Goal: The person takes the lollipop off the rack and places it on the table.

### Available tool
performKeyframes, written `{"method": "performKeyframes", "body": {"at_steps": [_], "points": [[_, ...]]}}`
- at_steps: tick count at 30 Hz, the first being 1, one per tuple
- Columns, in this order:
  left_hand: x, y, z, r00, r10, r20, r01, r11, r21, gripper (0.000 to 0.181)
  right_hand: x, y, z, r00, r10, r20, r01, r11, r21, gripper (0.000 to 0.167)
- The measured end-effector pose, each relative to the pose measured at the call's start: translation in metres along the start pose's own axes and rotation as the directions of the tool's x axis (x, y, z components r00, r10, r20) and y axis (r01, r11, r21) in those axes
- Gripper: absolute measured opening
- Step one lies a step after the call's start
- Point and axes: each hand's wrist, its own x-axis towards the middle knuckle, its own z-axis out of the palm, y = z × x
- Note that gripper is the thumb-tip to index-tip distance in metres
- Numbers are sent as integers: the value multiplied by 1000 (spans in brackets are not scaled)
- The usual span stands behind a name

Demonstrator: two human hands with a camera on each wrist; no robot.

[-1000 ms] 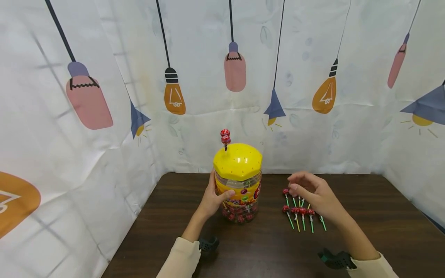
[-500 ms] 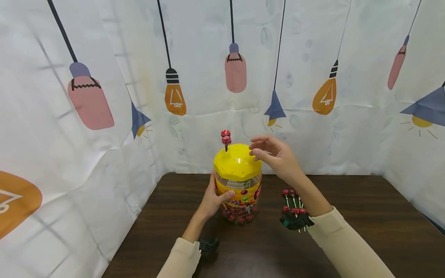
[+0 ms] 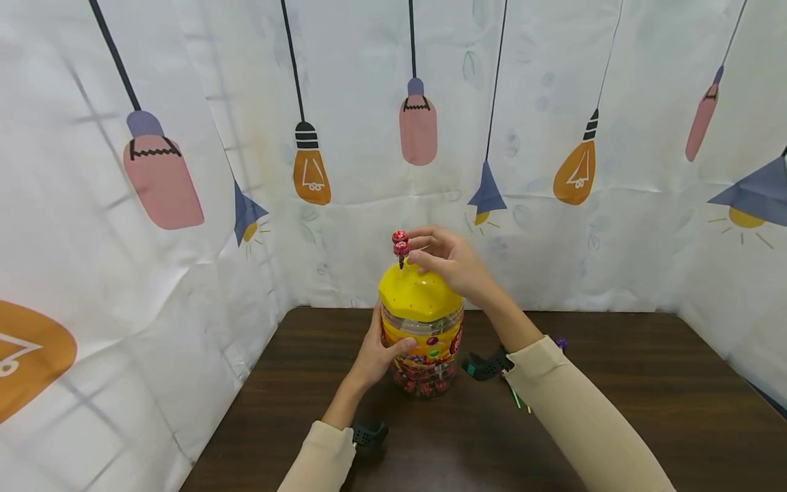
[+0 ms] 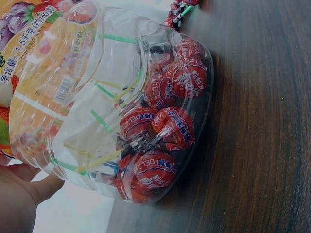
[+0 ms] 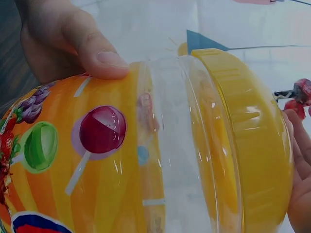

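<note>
A clear candy jar with a yellow lid and a printed label stands upright on the table. My left hand grips its left side, thumb across the label. Red-wrapped lollipops lie in its bottom in the left wrist view. On top of the lid, two red lollipops stick up close together. My right hand is over the lid with its fingers bent beside these candy heads; whether they touch is unclear. The right wrist view shows the right-hand fingers next to the lid, partly hidden.
Loose lollipops with green and yellow sticks lie on the dark wooden table, mostly hidden under the right sleeve. A purple wrapped candy shows beyond the forearm. A printed white curtain hangs behind the table.
My right hand has moved left and up from above the loose lollipops on the table to the two lollipops on the lid. The left hand keeps its grip on the jar.
</note>
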Motion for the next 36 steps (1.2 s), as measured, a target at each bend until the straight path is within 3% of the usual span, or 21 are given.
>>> {"method": "performKeyframes", "body": {"at_steps": [13, 25, 36], "points": [[0, 0, -1, 1000, -2, 4, 2, 1000, -14, 92, 5, 1, 7, 999, 41, 16, -41, 999, -21, 31], [0, 0, 0, 1000, -10, 3, 10, 1000, -13, 94, 6, 2, 10, 999, -20, 26, 21, 1000, -18, 34], [0, 0, 1, 1000, -21, -6, 21, 1000, -5, 94, 8, 3, 11, 1000, -26, -6, 26, 999, -32, 30]]}}
